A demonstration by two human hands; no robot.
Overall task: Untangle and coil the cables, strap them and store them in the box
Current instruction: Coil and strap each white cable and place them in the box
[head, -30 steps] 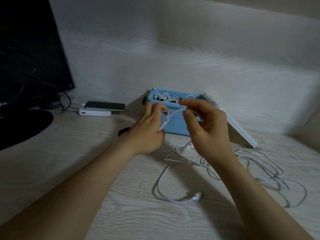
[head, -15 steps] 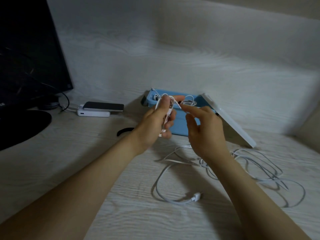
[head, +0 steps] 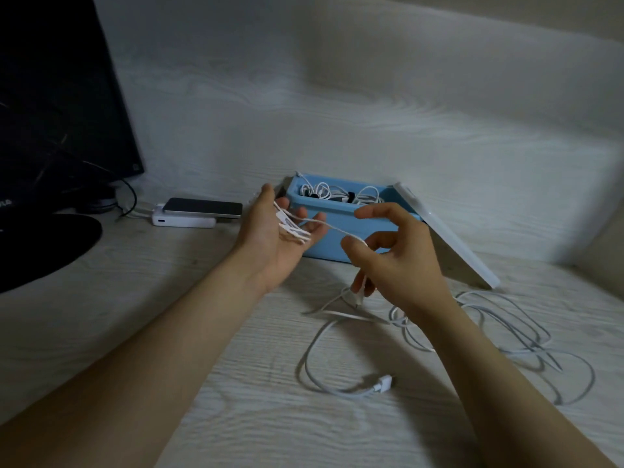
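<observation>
The left hand [head: 277, 231] is raised palm up in front of the blue box [head: 334, 211], thumb pointing up and fingers relaxed, its grip wide. Several loops of the white cable [head: 324, 226] lie across this palm, between the thumb and the fingers, resting there rather than pinched. From the loops 1 strand runs right to the right hand [head: 401, 261], which is held just beside the left and nearer the camera. There the grip is narrow: the strand passes against the thumb, and the lower fingers curl round the cable where it hangs toward the worktop [head: 169, 298]. The index finger sticks out free above.

Below the right hand the loose cables [head: 506, 332] sprawl in a tangle on the worktop, and 1 loop ends in a white plug [head: 383, 383] near the camera. The box sits open against the back wall with coiled cables [head: 337, 194] inside. Its white lid [head: 445, 238] leans tilted on the right side. To the left, a phone [head: 206, 207] lies on a white power bank [head: 182, 221], next to a dark monitor [head: 50, 96].
</observation>
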